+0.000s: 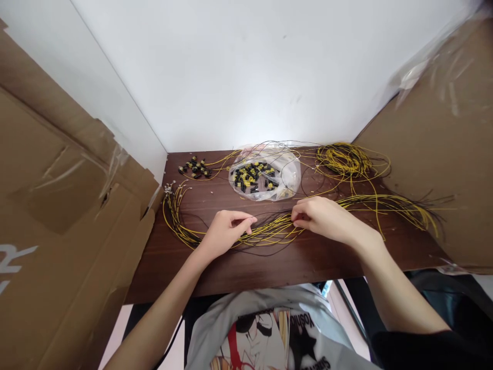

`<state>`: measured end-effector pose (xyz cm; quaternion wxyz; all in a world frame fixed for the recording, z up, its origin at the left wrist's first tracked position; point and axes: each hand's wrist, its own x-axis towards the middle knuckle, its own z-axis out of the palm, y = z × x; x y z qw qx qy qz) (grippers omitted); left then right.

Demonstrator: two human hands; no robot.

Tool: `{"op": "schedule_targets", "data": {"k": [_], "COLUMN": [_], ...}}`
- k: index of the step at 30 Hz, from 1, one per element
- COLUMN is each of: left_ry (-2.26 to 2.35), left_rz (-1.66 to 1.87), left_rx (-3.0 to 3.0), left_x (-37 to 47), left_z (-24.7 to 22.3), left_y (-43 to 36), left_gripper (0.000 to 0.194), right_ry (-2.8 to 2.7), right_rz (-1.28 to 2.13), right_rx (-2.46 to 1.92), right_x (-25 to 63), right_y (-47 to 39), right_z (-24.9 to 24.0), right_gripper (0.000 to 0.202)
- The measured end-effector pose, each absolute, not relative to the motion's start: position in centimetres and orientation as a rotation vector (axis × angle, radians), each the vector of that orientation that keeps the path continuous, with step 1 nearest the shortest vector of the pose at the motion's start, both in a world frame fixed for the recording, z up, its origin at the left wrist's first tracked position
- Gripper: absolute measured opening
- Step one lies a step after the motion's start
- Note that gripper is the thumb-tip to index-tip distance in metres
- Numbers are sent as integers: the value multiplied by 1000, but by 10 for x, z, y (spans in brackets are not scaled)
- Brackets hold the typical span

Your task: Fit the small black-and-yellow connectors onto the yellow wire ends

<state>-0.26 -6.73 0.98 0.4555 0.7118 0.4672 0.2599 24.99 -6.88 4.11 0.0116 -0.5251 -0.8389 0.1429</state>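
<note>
Directly between my hands, the bundle of yellow wires lies lengthwise left to right across the counter. My left hand pinches its strands; my right hand grips the other side, equally near.

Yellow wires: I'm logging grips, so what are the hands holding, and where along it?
Both hands, left hand and right hand, pinch the yellow wire bundle at mid-length on the table.
</note>
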Motion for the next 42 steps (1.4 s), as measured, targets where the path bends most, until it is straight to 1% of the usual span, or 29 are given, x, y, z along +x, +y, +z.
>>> {"op": "schedule_targets", "data": {"k": [3,7,9,13,15,19,24,27,30,36,42], "left_ry": [1130,1125,1122,1064,1008,882,927,959,955,928,1025], "left_rz": [618,583,567,559,560,567,760,886,946,899,916], "left_rx": [1725,1637,1600,1533,1525,1561,1569,1458,1362,1388,1438], "left_x": [-2,-1,1,4,5,8,9,8,6,7,11], "left_z": [10,16,19,21,21,18,12,9,8,8,16], "left_y": [-64,-58,-55,-43,-35,-23,-20,-19,-18,-17,-10], "left_gripper": [35,35,33,31,32,35,33,32,35,36,24], "right_ry": [-2563,-2411,-2349,-2263,-2226,-2070,-1965,-1974,-2000,-1951,-1912], "right_rz": [554,773,801,732,716,829,951,978,924,881,889], "right_rx": [-1578,-1475,-1475,-1422,-1311,-1158,-1147,-1189,-1211,-1247,-1279], "right_x": [253,261,263,255,246,229,220,219,219,222,220], "right_y": [-68,-68,-68,-63,-57,-43,-35,-35,-36,-34,-33], "right_z": [40,56,66,74,66,37,12,10,9,6,7], "right_gripper": [11,12,10,6,6,9,14,17,16,16,11]}}
